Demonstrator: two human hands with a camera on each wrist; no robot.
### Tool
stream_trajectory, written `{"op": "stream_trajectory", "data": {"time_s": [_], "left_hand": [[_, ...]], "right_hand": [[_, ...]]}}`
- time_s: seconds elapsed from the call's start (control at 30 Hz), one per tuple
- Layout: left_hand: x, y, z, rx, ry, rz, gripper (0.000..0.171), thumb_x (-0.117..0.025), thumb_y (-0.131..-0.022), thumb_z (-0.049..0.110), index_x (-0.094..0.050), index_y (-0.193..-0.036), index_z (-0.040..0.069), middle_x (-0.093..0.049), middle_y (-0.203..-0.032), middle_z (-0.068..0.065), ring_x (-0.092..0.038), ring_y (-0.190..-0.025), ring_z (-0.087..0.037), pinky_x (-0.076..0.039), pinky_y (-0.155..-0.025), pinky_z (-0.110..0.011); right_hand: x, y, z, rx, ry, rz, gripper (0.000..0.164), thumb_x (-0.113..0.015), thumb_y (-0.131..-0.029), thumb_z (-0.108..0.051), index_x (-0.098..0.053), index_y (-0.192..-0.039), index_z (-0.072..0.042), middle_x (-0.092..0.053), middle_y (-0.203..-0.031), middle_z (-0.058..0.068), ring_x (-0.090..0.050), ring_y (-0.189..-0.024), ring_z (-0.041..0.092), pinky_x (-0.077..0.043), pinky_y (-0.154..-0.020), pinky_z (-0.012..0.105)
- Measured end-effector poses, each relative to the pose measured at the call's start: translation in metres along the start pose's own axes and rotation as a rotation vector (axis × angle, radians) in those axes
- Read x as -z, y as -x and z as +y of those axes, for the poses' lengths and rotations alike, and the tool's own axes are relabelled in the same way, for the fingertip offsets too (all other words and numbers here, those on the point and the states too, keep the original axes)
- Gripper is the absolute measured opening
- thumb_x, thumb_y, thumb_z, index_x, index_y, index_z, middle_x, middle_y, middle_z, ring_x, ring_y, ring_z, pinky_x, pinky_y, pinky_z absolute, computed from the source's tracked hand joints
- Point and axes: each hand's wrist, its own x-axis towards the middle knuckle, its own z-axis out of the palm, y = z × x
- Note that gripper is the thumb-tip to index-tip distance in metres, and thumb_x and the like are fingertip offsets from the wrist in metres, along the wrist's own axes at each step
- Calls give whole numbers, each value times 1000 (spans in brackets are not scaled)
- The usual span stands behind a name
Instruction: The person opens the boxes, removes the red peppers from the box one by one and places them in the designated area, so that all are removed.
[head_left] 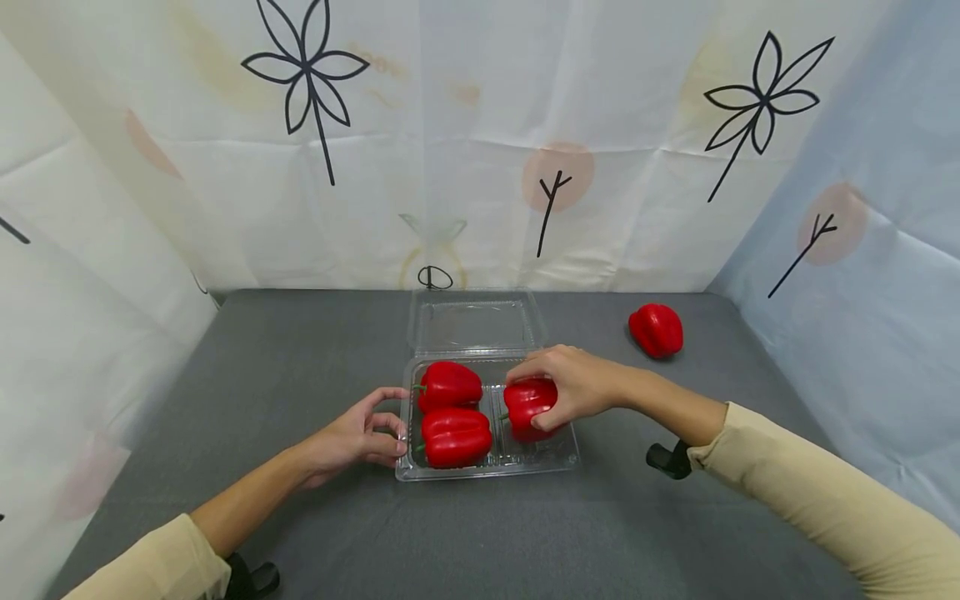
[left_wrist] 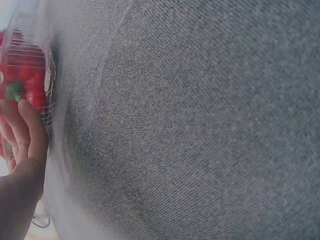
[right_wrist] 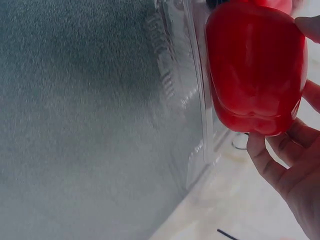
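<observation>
A clear plastic clamshell container lies on the grey cloth with its lid folded back. Two red bell peppers, a rear one and a front one, lie side by side in the left part, green stems pointing left. My right hand grips a third red bell pepper over the right part, thumb in front and fingers behind. In the right wrist view that pepper shows its smooth underside. My left hand touches the container's left side with spread, slightly bent fingers.
Another red bell pepper lies at the back right of the grey cloth. White curtains with a drawn plant pattern stand behind and on both sides. Dark straps sit at the wrists.
</observation>
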Motion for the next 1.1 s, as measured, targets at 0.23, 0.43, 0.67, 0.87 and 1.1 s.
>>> {"op": "stream_trajectory", "data": {"time_s": [0.23,0.43,0.67,0.87,1.1], "left_hand": [[-1,0,0,1,1,1,75,-69,-90,7,-22,-149,8,-60,-98,-5,-64,-85,-20,-55,-85,-41],[-1,0,1,-2,-3,1,76,-70,-90,7,-22,-149,8,-60,-98,-5,-64,-85,-19,-55,-85,-41],[-1,0,1,10,4,4,75,-69,-90,7,-22,-149,8,-60,-99,-6,-64,-84,-19,-55,-84,-41],[0,0,0,4,7,4,76,-70,-90,6,-22,-149,8,-60,-98,-6,-64,-84,-19,-55,-84,-41],[0,0,0,4,7,4,76,-70,-90,7,-22,-149,8,-60,-98,-6,-64,-84,-19,-56,-83,-40]], "right_hand": [[11,11,4,-29,1,27,50,-75,-76,-22,-65,-125,-15,-63,-116,-3,-59,-98,14,-55,-74,27],[20,19,6,-57,0,60,54,-78,-74,-24,-65,-126,-16,-63,-112,-3,-59,-97,15,-55,-74,28],[29,31,16,-113,28,133,62,-82,-69,-26,-64,-127,-15,-64,-112,-3,-60,-97,16,-55,-74,30],[33,40,39,-151,38,267,68,-86,-65,-26,-63,-128,-11,-66,-114,2,-61,-100,22,-56,-75,38],[33,49,66,-208,4,449,62,-84,-72,-20,-62,-128,-6,-67,-114,11,-62,-99,27,-58,-74,43]]}}
